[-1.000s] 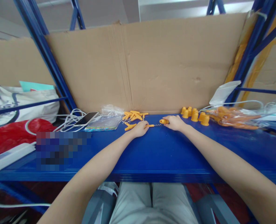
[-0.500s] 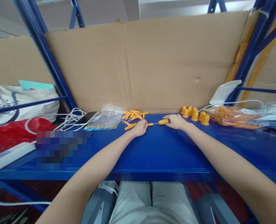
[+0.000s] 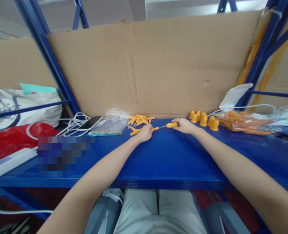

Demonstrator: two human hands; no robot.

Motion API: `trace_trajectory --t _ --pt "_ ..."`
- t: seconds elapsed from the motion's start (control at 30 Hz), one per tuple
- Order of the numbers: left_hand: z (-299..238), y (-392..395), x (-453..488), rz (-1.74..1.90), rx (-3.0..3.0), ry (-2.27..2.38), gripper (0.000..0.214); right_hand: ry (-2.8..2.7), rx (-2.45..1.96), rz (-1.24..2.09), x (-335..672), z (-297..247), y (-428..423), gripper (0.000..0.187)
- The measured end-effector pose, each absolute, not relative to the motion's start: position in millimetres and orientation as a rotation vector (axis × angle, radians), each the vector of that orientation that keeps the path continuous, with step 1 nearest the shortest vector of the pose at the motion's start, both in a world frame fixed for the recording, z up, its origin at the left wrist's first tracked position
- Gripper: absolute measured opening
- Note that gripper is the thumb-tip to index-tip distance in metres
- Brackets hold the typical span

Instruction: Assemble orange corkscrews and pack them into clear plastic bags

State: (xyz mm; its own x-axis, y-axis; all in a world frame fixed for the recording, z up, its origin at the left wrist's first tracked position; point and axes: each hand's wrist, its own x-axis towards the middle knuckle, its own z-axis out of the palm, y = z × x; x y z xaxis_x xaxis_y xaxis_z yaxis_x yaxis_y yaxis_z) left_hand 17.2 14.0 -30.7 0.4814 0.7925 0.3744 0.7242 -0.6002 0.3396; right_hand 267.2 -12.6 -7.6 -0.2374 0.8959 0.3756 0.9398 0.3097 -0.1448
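Note:
My left hand (image 3: 145,133) is closed on a corkscrew; its orange shaft end (image 3: 156,128) and bare metal spiral (image 3: 162,126) stick out to the right. Pinched in the fingertips of my right hand (image 3: 184,126) is an orange plastic sleeve (image 3: 171,125). The sleeve lies in line with the spiral, its left end close to the tip; I cannot tell whether they touch. Just behind my left hand lies a heap of orange corkscrews (image 3: 140,119) with T-shaped handles. Several orange bell-shaped caps (image 3: 203,120) stand to the right of my right hand.
Left of the heap are a clear plastic bag (image 3: 109,127), a phone (image 3: 90,123) and white cables (image 3: 72,125). A plastic bag of orange parts (image 3: 243,122) lies at the right. Cardboard (image 3: 158,65) walls off the back of the blue shelf (image 3: 163,159).
The sleeve in my right hand has moved slightly right, away from my left hand. More of the metal spiral shows. My left hand has shifted slightly to the left.

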Motion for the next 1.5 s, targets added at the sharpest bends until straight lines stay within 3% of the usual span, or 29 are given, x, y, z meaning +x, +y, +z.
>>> trace_trajectory --t 0.3,0.67,0.83,1.1,1.27,1.5 --pt "-31 13 17 1.062 2.703 1.119 0.01 -2.29 -1.326 -0.175 241 -7 -21 0.039" --pt "-26 10 16 1.159 2.675 1.23 0.012 -2.246 -1.496 -0.307 236 2 -35 0.045" --pt "-23 11 11 1.095 2.67 1.31 0.013 -2.104 -1.427 0.004 240 -3 -28 0.04" --pt "-24 10 12 1.106 2.697 1.285 0.012 -1.85 -1.249 0.877 256 -10 -15 0.037" --pt "-23 11 12 1.148 2.676 1.223 0.01 -1.767 -1.291 1.029 255 -1 -26 0.026" --pt "-22 8 11 1.128 2.663 1.202 0.01 -1.651 -1.407 1.059 244 0 -31 0.05"
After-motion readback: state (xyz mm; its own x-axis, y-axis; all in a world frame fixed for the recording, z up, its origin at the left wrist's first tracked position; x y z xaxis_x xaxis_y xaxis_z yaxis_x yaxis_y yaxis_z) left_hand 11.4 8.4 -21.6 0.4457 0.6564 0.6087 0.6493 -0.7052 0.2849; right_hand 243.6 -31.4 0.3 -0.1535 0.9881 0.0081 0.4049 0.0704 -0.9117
